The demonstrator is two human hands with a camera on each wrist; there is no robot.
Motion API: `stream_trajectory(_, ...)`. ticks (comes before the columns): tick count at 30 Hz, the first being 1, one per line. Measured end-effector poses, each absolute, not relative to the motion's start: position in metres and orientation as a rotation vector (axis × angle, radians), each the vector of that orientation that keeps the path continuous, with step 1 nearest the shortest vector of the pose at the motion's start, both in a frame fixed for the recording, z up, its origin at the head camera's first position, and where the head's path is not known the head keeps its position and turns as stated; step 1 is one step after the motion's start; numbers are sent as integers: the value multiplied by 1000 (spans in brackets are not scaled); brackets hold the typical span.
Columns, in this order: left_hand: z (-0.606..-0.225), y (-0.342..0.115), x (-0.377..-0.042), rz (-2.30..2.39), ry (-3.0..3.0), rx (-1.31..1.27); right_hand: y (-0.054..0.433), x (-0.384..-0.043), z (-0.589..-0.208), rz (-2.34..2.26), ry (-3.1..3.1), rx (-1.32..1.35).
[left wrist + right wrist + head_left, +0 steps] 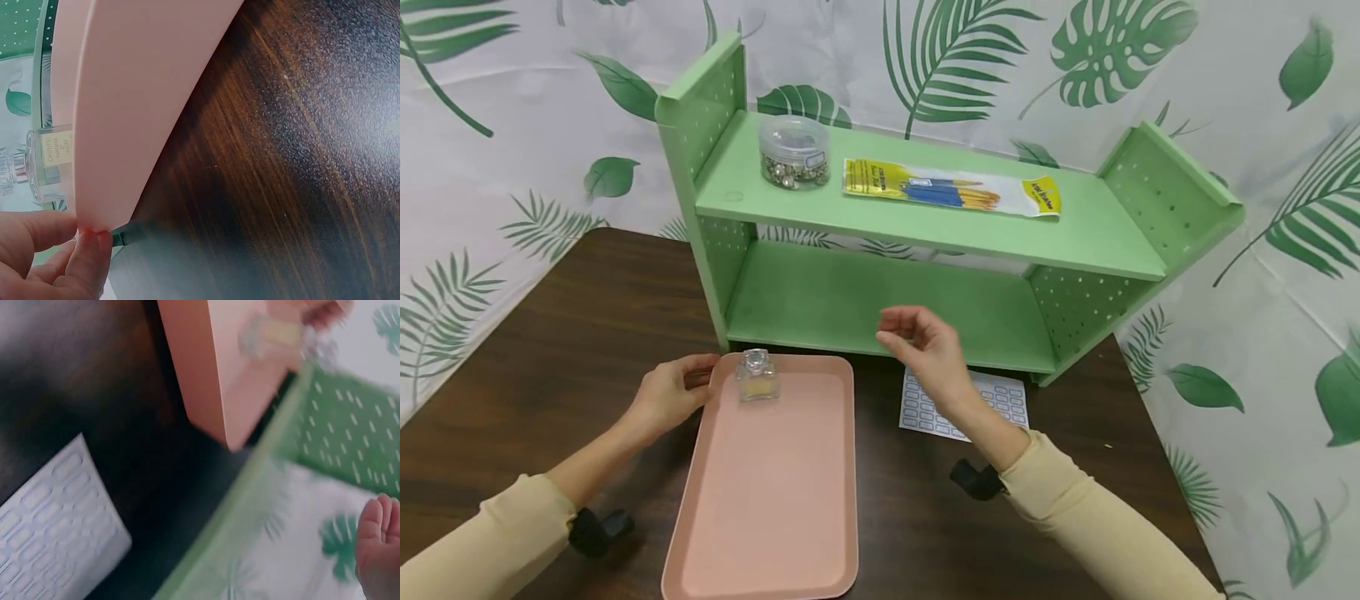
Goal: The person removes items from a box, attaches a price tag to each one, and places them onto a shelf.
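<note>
Tray [767, 500] pink; shelf [820, 287] green; backdrop [842, 50] white, green-leafed; table [550, 350] dark brown; 2 sleeves [1105, 517] cream.

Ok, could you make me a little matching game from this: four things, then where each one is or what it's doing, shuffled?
1. glass bottle
2. round clear jar
3. left hand
4. sheet of labels

A. lying on the dark table
B. pinching the pink tray at its edge
C. on the green shelf's upper board
D. standing on the tray

Pairs: 1-D, 2-C, 3-B, 4-A
</note>
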State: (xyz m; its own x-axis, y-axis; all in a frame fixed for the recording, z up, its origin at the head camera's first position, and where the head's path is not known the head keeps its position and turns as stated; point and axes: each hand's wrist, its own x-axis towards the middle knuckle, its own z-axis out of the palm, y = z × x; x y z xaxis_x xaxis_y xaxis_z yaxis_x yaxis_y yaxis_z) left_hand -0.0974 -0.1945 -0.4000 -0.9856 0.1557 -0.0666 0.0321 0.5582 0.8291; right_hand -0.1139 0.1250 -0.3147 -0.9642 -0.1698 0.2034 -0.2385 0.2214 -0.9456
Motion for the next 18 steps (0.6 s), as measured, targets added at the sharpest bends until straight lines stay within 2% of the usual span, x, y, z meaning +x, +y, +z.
stream_trajectory(5, -401, -194, -97, 1417, 2653, 147, 90, -120, -334, 1893, -2591, 540)
stream_trajectory(12, -403, -194, -97, 1398, 2680, 147, 56, -129, -352, 1909, -2756, 587)
stream_trajectory(18, -402, -194, -97, 1405, 2689, 166, 33, -136, -358, 1748, -2851, 701)
